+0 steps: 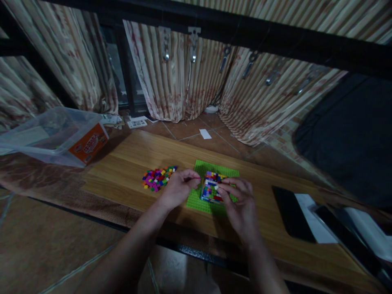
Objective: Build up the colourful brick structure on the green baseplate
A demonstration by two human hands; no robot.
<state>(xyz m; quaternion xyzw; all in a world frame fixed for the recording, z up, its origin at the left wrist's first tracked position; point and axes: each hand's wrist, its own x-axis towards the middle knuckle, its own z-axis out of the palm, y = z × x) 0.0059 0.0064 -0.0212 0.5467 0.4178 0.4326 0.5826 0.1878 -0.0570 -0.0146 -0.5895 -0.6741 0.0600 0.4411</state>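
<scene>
A green baseplate [214,168] lies on a low wooden table [128,163]. On it stands a small multicoloured brick block [211,185]. My right hand [240,204] is pinched against the block's right side, with a small white piece at its fingertips. My left hand [179,188] is curled at the baseplate's left edge, its fingertips pinched together close to the block; what they hold is too small to make out. A heap of loose coloured bricks [157,178] lies just left of my left hand.
A clear plastic tub [45,134] with an orange label lies at the table's far left. Dark flat devices and a white sheet [306,216] sit at the right. Striped curtains [190,77] hang behind. Papers lie on the tiled floor [196,130].
</scene>
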